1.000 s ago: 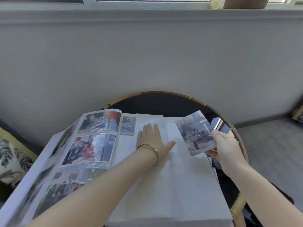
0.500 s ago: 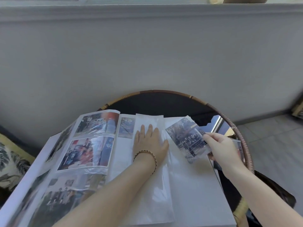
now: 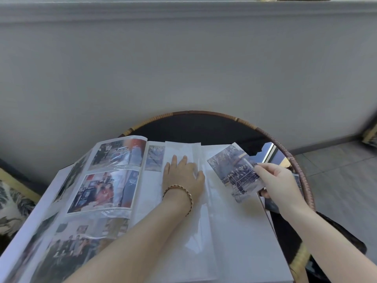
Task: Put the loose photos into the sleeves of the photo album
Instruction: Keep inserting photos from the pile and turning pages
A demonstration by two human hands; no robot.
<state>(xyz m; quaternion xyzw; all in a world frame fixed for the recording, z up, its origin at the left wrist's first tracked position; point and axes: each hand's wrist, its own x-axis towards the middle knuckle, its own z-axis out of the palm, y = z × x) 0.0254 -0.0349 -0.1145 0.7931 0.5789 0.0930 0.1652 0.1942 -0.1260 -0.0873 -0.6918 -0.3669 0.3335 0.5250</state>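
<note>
An open photo album (image 3: 240,231) lies on a round table. Its left pages carry several sleeved photos (image 3: 102,190); the right page is white and bare under a clear plastic sheet (image 3: 202,221). My left hand (image 3: 182,176), with a beaded bracelet on the wrist, lies flat on the page near the spine, fingers straight, pressing the plastic down. My right hand (image 3: 279,184) pinches a loose photo (image 3: 234,172) of a group of people by its right edge. The photo rests tilted on the upper part of the right page.
The round table (image 3: 204,125) has a dark top and a woven rattan rim, and stands against a grey wall. More loose photos (image 3: 273,203) lie under my right hand at the table's right edge. A patterned cushion (image 3: 10,209) sits at the left. Tiled floor is at the right.
My right hand has brought the photo down and leftward onto the right page. My left hand has slid slightly left, its thumb drawn in, still flat on the page.
</note>
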